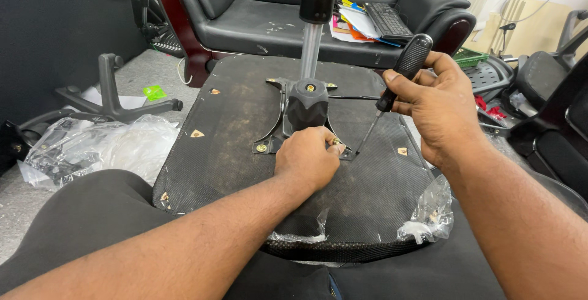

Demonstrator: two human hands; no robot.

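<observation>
1. Head view: an upturned chair seat (245,153), black mesh underside up, rests across the person's lap.
2. A black metal mounting plate (306,113) sits at the seat's middle, with a chrome gas-lift cylinder (311,49) rising from it.
3. The left hand (306,159) lies on the seat at the plate's near right corner, fingertips (335,147) pinched together on a small brass-coloured bolt (336,142).
4. The right hand (438,107) is clamped around the black handle of a screwdriver (398,73), tilted, its tip down at that same corner, just beside the bolt.
5. Another bolt (261,148) shows at the plate's near left corner.
6. Clear plastic wrap (429,214) hangs off the seat's right edge.
7. Beyond: a black leather sofa (257,12) carrying papers and a keyboard (389,21); a chair base (110,101) and a crumpled plastic bag (92,147) lie on the floor at left.
</observation>
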